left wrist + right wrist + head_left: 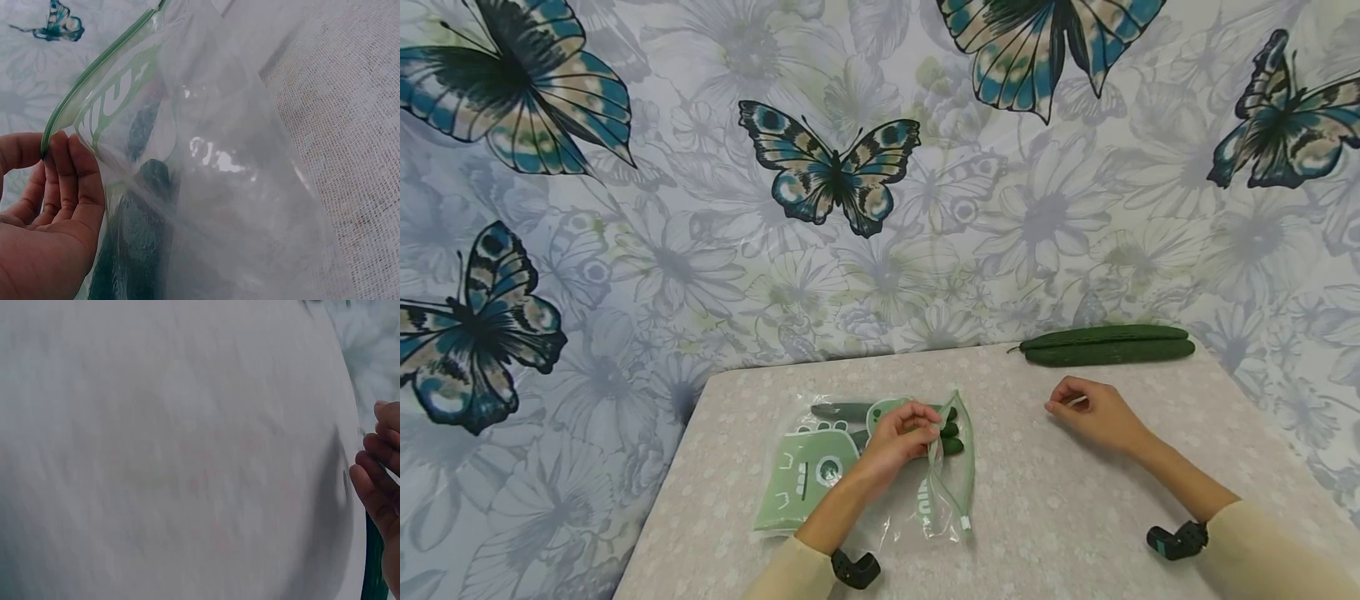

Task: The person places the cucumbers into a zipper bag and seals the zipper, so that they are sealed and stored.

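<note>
A clear zip bag [808,479] with green print lies on the table at centre left, its zip mouth facing right. Inside it are several dark green cucumbers [953,447], their ends near the opening. My left hand [898,440] pinches the bag's rim between thumb and fingers; the left wrist view shows this hand [56,212] at the green zip edge [81,81]. Over the table to the right, my right hand [1093,412] hovers with loosely bent fingers and holds nothing. Just beyond it lie two long cucumbers [1108,354], side by side.
The table [1037,533] has a pale patterned cloth, and its back edge runs along a wall hanging [880,292] printed with butterflies and flowers. A small white zip slider [966,522] sits at the near end of the bag's mouth. Both wrists wear black bands [1176,540].
</note>
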